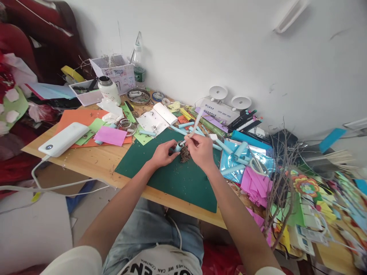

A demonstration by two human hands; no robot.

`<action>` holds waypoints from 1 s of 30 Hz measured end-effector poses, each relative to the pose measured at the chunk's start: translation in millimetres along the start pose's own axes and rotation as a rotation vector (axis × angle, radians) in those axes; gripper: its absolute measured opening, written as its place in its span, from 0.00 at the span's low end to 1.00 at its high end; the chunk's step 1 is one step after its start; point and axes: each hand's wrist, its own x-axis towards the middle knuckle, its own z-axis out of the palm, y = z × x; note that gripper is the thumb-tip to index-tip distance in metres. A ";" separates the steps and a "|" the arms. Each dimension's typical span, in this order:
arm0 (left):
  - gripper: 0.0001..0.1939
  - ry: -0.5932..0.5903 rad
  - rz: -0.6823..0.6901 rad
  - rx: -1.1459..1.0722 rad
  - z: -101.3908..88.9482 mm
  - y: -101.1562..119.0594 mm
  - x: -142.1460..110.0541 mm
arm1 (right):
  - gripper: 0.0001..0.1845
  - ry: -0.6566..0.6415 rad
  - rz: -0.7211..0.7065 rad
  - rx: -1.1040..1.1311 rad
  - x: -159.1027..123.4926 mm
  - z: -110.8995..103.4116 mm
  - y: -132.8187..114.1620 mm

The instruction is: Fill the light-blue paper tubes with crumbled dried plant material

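Observation:
My left hand (165,153) is closed round a short light-blue paper tube (179,147), thumb and fingers on its sides. Between the thumb and fingers of my right hand (200,149) is a thin white stick (197,121), tilted, with its upper part sticking up. Its lower end reaches the mouth of the tube; how far it goes in I cannot tell. Just below both hands a heap of brown dry crumbs (185,156) lies on the green cutting mat (177,191). More light-blue tubes (222,146) lie scattered beyond my right hand.
A white power bank (63,139) with a cable sits on the left of the wooden table (103,160). Behind stand a white bottle (109,89) and a plastic bottle (139,68). To the right are pink paper strips (256,185) and dry twigs (282,183).

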 end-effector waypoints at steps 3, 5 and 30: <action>0.08 -0.001 -0.006 0.010 0.8 -1.0 -0.1 | 0.14 0.006 0.021 0.005 -0.3 -2.1 0.1; 0.08 -0.001 -0.006 0.008 1.0 -1.3 -0.2 | 0.15 0.030 0.037 0.015 -0.7 -2.9 -1.4; 0.08 0.008 0.003 -0.001 0.9 -1.4 -0.1 | 0.14 0.031 -0.108 -0.156 -1.8 -0.7 -9.6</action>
